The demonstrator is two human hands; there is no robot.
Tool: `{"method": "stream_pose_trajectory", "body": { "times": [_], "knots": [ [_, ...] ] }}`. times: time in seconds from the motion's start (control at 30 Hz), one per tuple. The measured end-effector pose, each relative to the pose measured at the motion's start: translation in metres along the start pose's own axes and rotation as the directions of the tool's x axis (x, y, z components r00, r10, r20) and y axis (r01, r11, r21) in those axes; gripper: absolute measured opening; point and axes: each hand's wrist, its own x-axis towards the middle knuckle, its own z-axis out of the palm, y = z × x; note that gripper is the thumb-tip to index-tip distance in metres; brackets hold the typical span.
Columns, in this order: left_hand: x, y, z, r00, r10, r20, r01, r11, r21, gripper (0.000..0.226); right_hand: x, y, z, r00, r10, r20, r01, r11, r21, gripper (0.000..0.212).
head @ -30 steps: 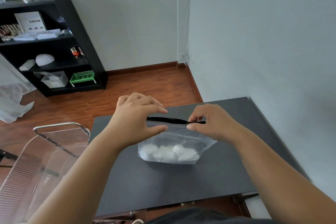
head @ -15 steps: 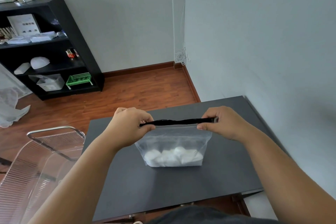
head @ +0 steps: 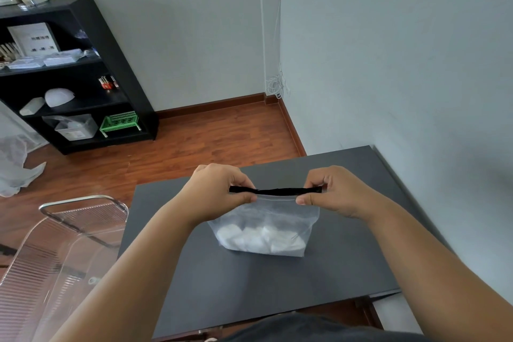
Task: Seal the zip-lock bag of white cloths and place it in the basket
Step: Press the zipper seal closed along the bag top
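Observation:
A clear zip-lock bag (head: 266, 214) with a black zip strip (head: 277, 191) stands upright on the dark grey table (head: 249, 286). White cloths (head: 261, 240) lie bunched at its bottom. My left hand (head: 219, 191) pinches the left end of the strip between thumb and fingers. My right hand (head: 330, 191) pinches the right end the same way. The strip runs level between them. A clear ribbed basket (head: 55, 244) with a chrome rim stands just left of the table.
A grey wall (head: 402, 78) runs close along the table's right edge. A black shelf unit (head: 91, 86) with small items and a green crate (head: 119, 121) stands across the wooden floor (head: 208, 141). White plastic sheeting (head: 14, 164) lies at far left.
Both hands slid outward along the black strip, from near its middle to its two ends. The strip now looks straight and flat, and the bag stands squarer.

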Motion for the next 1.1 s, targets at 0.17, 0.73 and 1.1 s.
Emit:
{"method": "stream_pose_trajectory", "body": {
  "times": [0.17,0.73,1.1],
  "knots": [
    [0.005,0.011,0.005,0.999,0.05,-0.001,-0.05,0.999,0.009,0.004,0.0,-0.003,0.002,0.999,0.048,0.019,-0.05,0.993,0.111,0.011],
    [0.005,0.013,0.005,0.999,0.026,0.026,-0.026,0.999,-0.035,0.006,-0.007,0.004,-0.002,0.998,0.021,-0.058,-0.014,0.994,0.111,0.008],
    [0.003,0.013,0.008,0.999,0.048,0.005,-0.048,0.998,-0.048,0.005,0.0,-0.01,0.019,0.991,-0.069,-0.114,0.074,0.997,0.037,0.015]
  ]
}}
